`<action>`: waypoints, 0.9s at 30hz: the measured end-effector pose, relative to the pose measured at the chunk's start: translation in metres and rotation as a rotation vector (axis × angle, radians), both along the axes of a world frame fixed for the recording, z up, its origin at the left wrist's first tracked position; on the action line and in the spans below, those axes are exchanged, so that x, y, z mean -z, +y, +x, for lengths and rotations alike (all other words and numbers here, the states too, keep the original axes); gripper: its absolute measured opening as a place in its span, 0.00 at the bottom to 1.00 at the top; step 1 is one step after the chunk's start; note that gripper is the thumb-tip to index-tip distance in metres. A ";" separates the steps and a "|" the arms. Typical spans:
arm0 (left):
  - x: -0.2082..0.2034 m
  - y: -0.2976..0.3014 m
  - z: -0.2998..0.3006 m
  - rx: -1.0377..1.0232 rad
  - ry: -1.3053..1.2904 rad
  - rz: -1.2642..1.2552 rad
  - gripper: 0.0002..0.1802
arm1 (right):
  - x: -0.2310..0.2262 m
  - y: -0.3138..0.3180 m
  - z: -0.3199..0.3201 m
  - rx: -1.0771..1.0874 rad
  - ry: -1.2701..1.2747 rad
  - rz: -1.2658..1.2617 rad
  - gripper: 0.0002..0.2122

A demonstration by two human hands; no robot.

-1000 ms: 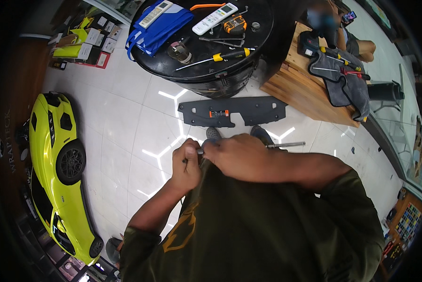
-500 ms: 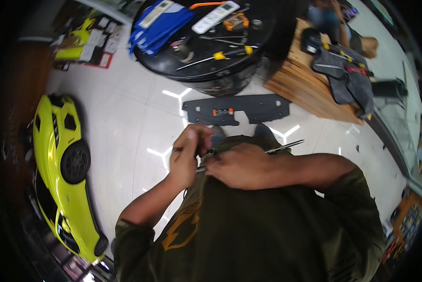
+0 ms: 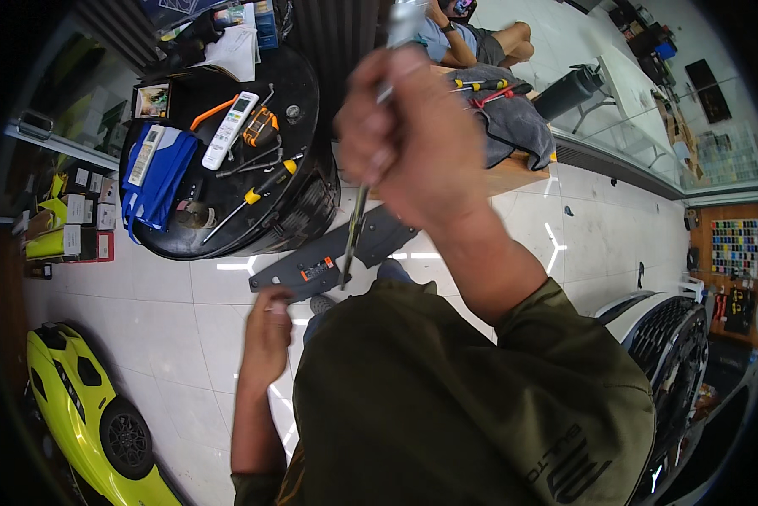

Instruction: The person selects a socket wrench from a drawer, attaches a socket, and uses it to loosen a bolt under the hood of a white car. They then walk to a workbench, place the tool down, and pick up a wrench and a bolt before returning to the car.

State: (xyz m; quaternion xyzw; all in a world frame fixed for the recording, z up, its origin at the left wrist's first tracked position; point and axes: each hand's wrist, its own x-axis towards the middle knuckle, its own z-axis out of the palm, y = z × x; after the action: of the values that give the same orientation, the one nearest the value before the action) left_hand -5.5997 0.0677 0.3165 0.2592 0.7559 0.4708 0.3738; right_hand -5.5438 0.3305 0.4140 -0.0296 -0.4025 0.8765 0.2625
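Observation:
My right hand [image 3: 417, 135] is raised high in front of me, smeared by motion, its fingers closed round a long, slim metal tool [image 3: 353, 240]. The tool's dark shaft slants down from the fist, and a blurred shiny part shows above the fingers; its exact kind is unclear. Lower and to the left, my left hand [image 3: 267, 333] hangs apart from the tool, fingers curled together. Whatever it may hold is hidden. On the floor beyond my feet lies a flat dark grey panel [image 3: 290, 271] with an orange label, partly behind the tool.
A round black drum table [image 3: 164, 244] carries a blue cloth bag [image 3: 161, 181], white remote [image 3: 230, 131], yellow-black screwdriver [image 3: 252, 198] and orange-black tape measure [image 3: 261, 126]. A grey towel [image 3: 514, 126] with tools lies right of it. A seated person [image 3: 472, 38], a yellow-green car [image 3: 83, 413] and a bumper [image 3: 666, 337] surround me.
My hands have come apart from in front of my belly. The right rose with the metal tool; the left moved lower left. The view has swung rightward.

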 end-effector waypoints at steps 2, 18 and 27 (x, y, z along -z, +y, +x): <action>0.009 0.014 0.008 0.052 0.029 0.167 0.15 | -0.017 0.013 0.000 0.100 0.200 -0.152 0.13; -0.017 0.030 0.007 0.009 -0.060 0.262 0.16 | 0.005 0.015 -0.012 0.231 0.149 -0.153 0.13; -0.009 0.017 0.000 -0.043 -0.118 0.221 0.15 | 0.016 -0.008 -0.033 0.186 0.055 -0.210 0.14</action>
State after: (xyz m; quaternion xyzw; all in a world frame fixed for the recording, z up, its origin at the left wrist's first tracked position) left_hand -5.5997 0.0851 0.3260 0.2546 0.6814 0.5736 0.3767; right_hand -5.5763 0.3228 0.3978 -0.0699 -0.2965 0.8863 0.3488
